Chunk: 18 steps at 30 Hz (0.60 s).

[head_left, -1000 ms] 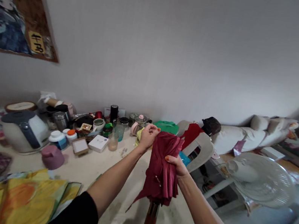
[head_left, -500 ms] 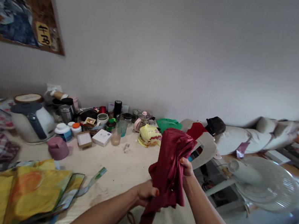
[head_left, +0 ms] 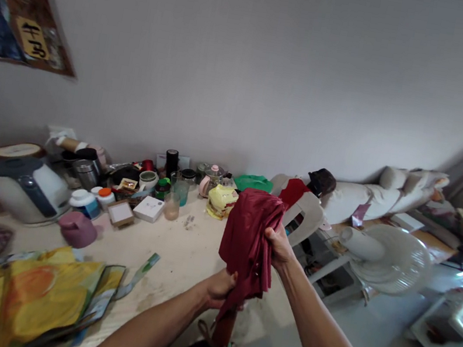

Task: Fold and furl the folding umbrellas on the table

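A folded bundle of dark red, slightly shiny fabric [head_left: 250, 236] is held up in front of my body, over the table's near right side. My left hand [head_left: 220, 287] grips its lower left part, thumb on top. At the upper right edge, my right hand [head_left: 279, 245] is closed on the gathered folds. A strip of the same colour hangs below toward my lap, and a thin loop shows beside it. What kind of article the fabric is, I cannot tell. Most of my fingers are hidden behind it.
A yellow printed cloth item [head_left: 48, 285] with a strap lies at the near left of the table [head_left: 162, 271]. Behind are an electric kettle [head_left: 27, 187], a mauve cup [head_left: 77, 229], a white box [head_left: 149, 208] and a yellow packet [head_left: 221, 200]. To the right stands a fan [head_left: 394, 260].
The view has swung right. The red fabric's left side has spread into a broader, smoother fold, and its top has become rounder. Both hands keep their hold.
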Each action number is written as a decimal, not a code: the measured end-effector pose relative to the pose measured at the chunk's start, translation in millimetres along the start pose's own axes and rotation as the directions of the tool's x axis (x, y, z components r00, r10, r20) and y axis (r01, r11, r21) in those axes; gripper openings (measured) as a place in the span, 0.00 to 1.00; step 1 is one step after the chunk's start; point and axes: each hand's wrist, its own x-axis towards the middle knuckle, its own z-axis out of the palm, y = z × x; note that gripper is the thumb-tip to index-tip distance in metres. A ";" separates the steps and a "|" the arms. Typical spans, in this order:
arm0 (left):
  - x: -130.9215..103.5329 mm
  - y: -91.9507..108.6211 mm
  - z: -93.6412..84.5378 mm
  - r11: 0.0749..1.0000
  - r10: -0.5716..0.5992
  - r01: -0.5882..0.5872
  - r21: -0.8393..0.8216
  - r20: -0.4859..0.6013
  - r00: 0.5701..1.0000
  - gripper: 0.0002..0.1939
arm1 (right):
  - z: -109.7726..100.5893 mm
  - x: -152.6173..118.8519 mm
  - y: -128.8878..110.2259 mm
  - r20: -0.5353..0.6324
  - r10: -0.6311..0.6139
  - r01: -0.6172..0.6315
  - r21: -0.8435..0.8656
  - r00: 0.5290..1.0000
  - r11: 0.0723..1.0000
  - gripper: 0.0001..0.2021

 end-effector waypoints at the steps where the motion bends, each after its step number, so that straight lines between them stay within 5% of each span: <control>1: -1.1 1.8 2.4 1.000 -0.009 0.010 0.028 -0.025 1.000 0.29 | -0.1 -0.6 -0.9 -0.012 0.006 -0.006 -0.012 1.000 1.000 0.41; 9: -6.8 8.5 20.7 0.979 0.006 0.038 0.200 -0.214 0.977 0.38 | 11.6 -5.0 -10.1 -0.182 -0.021 0.006 -0.084 0.983 0.996 0.31; 15: -17.2 23.5 4.2 0.993 -0.112 0.111 0.040 0.000 0.994 0.42 | 4.5 -2.6 -4.0 -0.251 0.050 -0.034 0.069 0.967 0.997 0.25; 17: -22.1 40.2 -1.1 0.999 0.013 -0.001 0.054 -0.223 0.975 0.41 | -3.1 -1.3 -3.9 -0.277 0.052 -0.025 0.099 0.959 0.995 0.23; 18: -24.2 50.5 -1.2 0.986 0.154 -0.113 0.127 -0.388 0.909 0.41 | -6.5 -0.8 -4.2 -0.287 0.051 -0.021 0.107 0.957 0.994 0.23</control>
